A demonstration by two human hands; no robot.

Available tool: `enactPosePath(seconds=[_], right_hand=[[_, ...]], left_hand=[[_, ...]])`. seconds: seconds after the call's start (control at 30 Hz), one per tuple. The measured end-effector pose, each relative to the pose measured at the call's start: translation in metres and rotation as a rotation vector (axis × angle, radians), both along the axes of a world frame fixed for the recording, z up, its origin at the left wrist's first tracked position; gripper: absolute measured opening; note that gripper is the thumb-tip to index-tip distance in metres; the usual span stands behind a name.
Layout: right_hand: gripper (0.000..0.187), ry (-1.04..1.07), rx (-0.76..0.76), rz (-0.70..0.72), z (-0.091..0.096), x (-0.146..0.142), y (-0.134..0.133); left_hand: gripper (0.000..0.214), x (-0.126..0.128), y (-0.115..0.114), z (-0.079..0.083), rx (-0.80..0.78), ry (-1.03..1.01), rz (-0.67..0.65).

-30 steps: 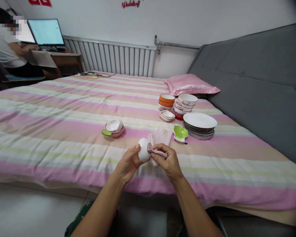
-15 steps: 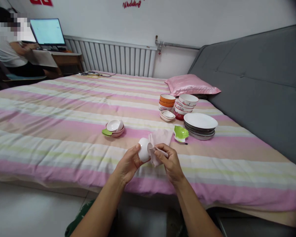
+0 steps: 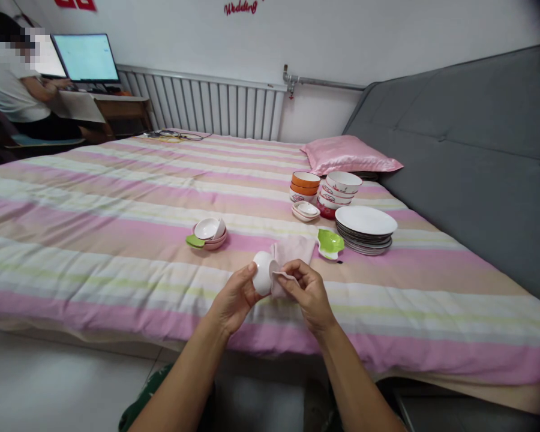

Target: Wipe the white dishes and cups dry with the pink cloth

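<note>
My left hand (image 3: 233, 297) grips a small white bowl (image 3: 263, 271), turned on its side over the front of the striped bed (image 3: 94, 240). A pale pink cloth (image 3: 290, 252) is pinched in my right hand (image 3: 309, 294) and pressed against the bowl's mouth. The rest of the cloth hangs down behind the bowl onto the bedspread. Both hands are closed around what they hold.
Small white and pink dishes with a green one (image 3: 207, 233) sit left of my hands. A green leaf dish (image 3: 329, 243), stacked white plates (image 3: 365, 228), stacked bowls (image 3: 324, 191), a pink pillow (image 3: 351, 156) and a grey headboard (image 3: 468, 162) lie right. A person (image 3: 13, 84) sits at a monitor far left.
My right hand has worked the cloth round against the bowl, its fingers shifting slightly up and in. The bowl and my left hand have barely moved.
</note>
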State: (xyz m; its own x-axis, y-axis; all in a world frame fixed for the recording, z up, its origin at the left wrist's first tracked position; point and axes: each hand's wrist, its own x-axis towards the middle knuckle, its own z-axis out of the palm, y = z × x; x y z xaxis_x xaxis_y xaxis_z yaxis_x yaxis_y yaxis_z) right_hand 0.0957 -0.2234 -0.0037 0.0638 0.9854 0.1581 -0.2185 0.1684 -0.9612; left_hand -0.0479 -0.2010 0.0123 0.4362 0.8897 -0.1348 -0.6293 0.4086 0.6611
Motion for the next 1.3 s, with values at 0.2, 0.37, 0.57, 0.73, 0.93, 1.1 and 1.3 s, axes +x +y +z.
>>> enactPosePath(seconds=[0.2,0.37,0.57,0.73,0.93,1.1,1.3], right_hand=[[0.027,-0.009,-0.024,0.001,0.002,0.0,0.0],[0.024,-0.063,-0.001,0.038,0.003,0.001,0.0],[0.023,-0.12,0.013,-0.001,0.002,-0.001,0.002],[0.022,-0.078,0.006,-0.034,0.0,-0.001,0.002],[0.023,-0.019,0.011,-0.092,-0.003,-0.001,0.003],[0.024,-0.032,0.009,-0.139,-0.005,0.0,0.005],[0.024,-0.025,0.003,-0.147,-0.006,0.002,0.006]], left_hand=[[0.024,0.0,0.0,0.001,-0.011,0.013,0.001],[0.022,-0.001,0.001,0.002,-0.059,0.015,0.02],[0.02,-0.002,0.001,-0.004,-0.04,0.017,0.006],[0.028,-0.002,0.001,-0.004,0.046,0.082,-0.026],[0.027,-0.002,0.001,-0.005,0.096,0.131,-0.047],[0.023,-0.003,0.002,-0.008,0.121,0.138,-0.073],[0.025,-0.003,0.002,-0.009,0.128,0.132,-0.078]])
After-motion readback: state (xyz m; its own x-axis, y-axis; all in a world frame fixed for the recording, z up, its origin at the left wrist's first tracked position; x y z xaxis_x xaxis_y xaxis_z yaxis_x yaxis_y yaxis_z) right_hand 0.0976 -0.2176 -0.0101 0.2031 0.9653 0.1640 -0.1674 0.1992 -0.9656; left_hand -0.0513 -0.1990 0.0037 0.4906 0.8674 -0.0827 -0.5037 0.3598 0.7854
